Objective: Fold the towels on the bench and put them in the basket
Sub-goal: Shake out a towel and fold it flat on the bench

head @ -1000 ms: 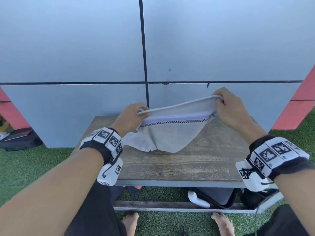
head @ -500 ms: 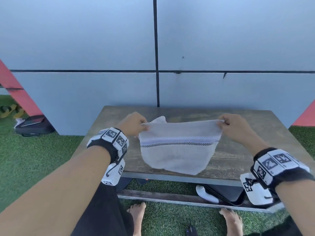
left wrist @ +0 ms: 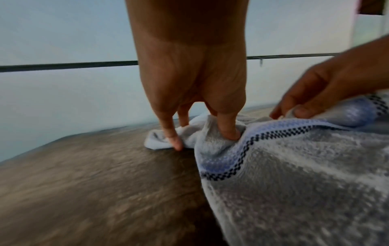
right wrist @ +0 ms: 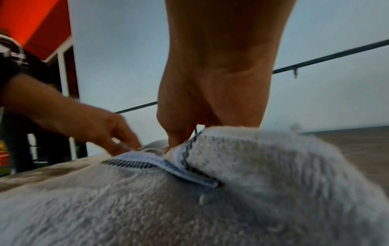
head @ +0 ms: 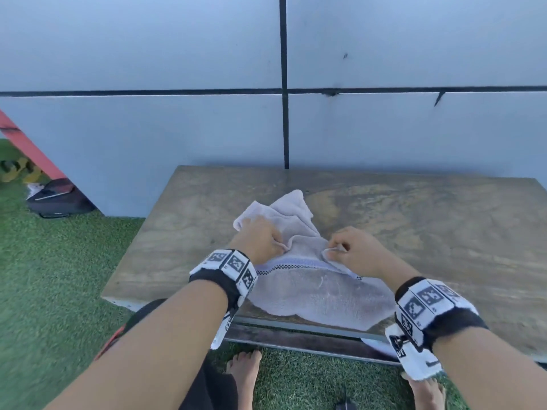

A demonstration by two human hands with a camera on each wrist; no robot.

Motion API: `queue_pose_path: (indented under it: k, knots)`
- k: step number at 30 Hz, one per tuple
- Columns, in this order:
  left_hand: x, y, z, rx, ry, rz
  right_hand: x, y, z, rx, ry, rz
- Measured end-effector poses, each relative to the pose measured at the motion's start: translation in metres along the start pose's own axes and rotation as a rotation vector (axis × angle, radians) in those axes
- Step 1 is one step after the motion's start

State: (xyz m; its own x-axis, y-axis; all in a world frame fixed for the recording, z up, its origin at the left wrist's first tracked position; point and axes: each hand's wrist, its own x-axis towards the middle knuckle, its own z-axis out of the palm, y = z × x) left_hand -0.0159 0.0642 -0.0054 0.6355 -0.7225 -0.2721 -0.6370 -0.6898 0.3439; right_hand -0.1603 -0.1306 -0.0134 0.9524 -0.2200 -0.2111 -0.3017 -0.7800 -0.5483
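A pale grey towel (head: 319, 297) with a blue band and a black checked stripe lies bunched on the wooden bench (head: 429, 226). Its near part reaches the front edge, and a crumpled part lies behind my hands. My left hand (head: 260, 241) pinches a fold at the striped edge, thumb and fingertips pointing down into the cloth (left wrist: 202, 138). My right hand (head: 352, 250) pinches the other end of that edge between thumb and forefinger (right wrist: 174, 148). The hands are close together, a short span of towel between them. No basket shows in any view.
A grey panelled wall (head: 177, 128) stands right behind the bench. On the green turf at the left lies a black bag (head: 56, 199) beside a red slanted beam (head: 32, 149). My bare feet (head: 245, 368) stand at the bench's front edge, near a lower rail.
The towel was held up, stretched between my hands; now it is down on the bench. Both hands have come down and together, still holding its striped edge.
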Motion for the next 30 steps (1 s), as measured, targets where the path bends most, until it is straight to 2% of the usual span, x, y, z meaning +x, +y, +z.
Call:
queue_pose_path:
  k: [3,6,10,13,15,18,22,25,27,30]
  knots:
    - [0.013,0.012,0.002,0.044,0.015,0.170,0.019,-0.005,0.015,-0.014,-0.033,-0.044]
    - [0.034,0.016,-0.001,-0.001,0.013,0.215,0.028,0.001,0.009,0.103,-0.026,-0.010]
    - [0.070,0.030,-0.035,-0.133,0.200,0.288,0.044,0.005,-0.038,0.234,0.098,0.015]
    - [0.105,0.054,-0.082,-0.279,0.354,0.258,0.074,-0.003,-0.091,0.263,0.332,0.002]
    - [0.129,0.066,-0.117,-0.315,0.536,0.205,0.097,-0.005,-0.129,0.286,0.484,0.024]
    - [0.151,0.070,-0.167,-0.321,0.695,0.094,0.125,-0.001,-0.177,0.284,0.613,0.040]
    - [0.158,0.068,-0.209,-0.482,0.747,-0.008,0.137,0.009,-0.222,0.185,0.789,0.056]
    - [0.157,0.065,-0.220,-0.704,0.736,-0.080,0.136,0.021,-0.243,0.271,0.934,0.098]
    - [0.156,0.062,-0.222,-0.852,0.732,-0.069,0.134,0.029,-0.250,0.328,0.970,0.136]
    - [0.159,0.064,-0.217,-0.924,0.742,-0.005,0.128,0.034,-0.257,0.421,0.991,0.144]
